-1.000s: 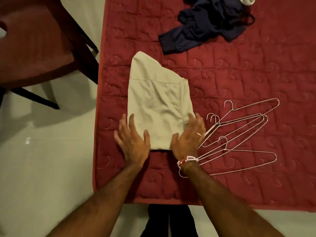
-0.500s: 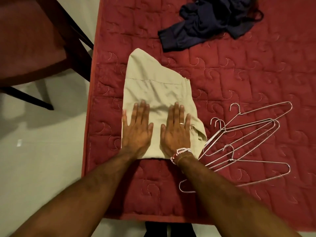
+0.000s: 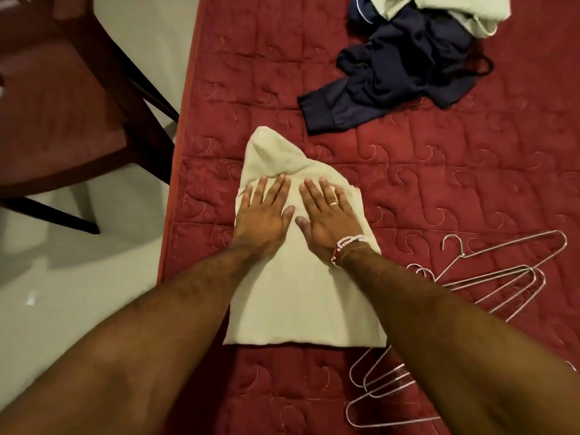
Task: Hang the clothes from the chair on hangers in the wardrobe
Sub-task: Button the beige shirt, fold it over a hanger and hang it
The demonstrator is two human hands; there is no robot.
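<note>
The beige cloth [image 3: 301, 302] lies folded into a long flat panel. Its near edge is straight and its far end is rumpled into a soft peak. The left hand [image 3: 262, 221] and right hand [image 3: 329, 221] press flat, side by side, on its far half. Beyond the cloth and to its right, apart from it, a navy garment [image 3: 401, 76] sits crumpled, one cuffed end trailing toward the cloth, and a pale garment [image 3: 452, 11] is heaped against its far side. Just right of the cloth, thin wire hangers [image 3: 489, 277] lie flat in a loose, overlapping pile. To the cloth's far left stands the dark wooden chair [image 3: 62, 114] with its reddish seat.
</note>
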